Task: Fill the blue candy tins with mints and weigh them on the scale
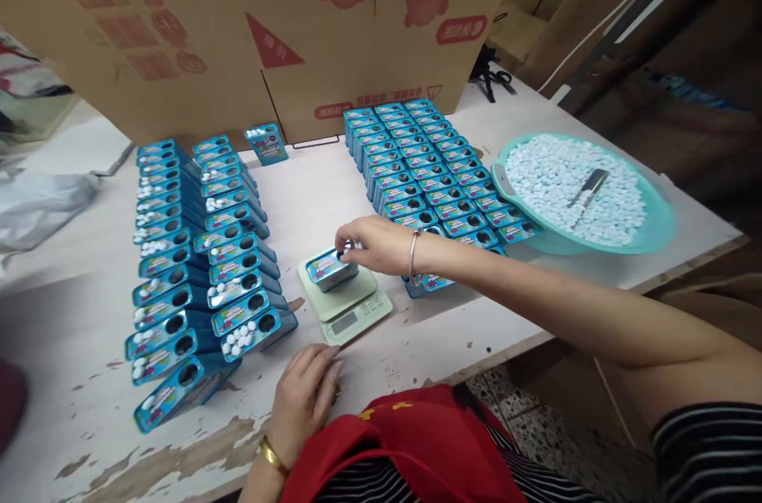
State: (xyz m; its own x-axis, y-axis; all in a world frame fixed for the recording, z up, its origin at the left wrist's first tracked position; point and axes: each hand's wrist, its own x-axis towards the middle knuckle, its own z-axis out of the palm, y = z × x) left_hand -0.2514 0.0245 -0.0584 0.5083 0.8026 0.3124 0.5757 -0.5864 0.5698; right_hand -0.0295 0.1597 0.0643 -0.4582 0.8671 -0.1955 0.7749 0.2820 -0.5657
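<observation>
A blue candy tin stands on a pale green kitchen scale. My right hand is over the tin's right end, its fingers closed in a pinch at the round opening. White candies show at those fingertips; how many is hidden. My left hand lies on the table just in front of the scale, fingers stretched out and holding nothing. To its left stand two rows of blue tins, many with small white candies lying on their tops beside the dark round openings.
Several tight rows of tins stand right of the scale. A turquoise basin full of white candies, with a metal scoop on top, sits at the right. One tin stands before a large cardboard box. Black scissors lie behind.
</observation>
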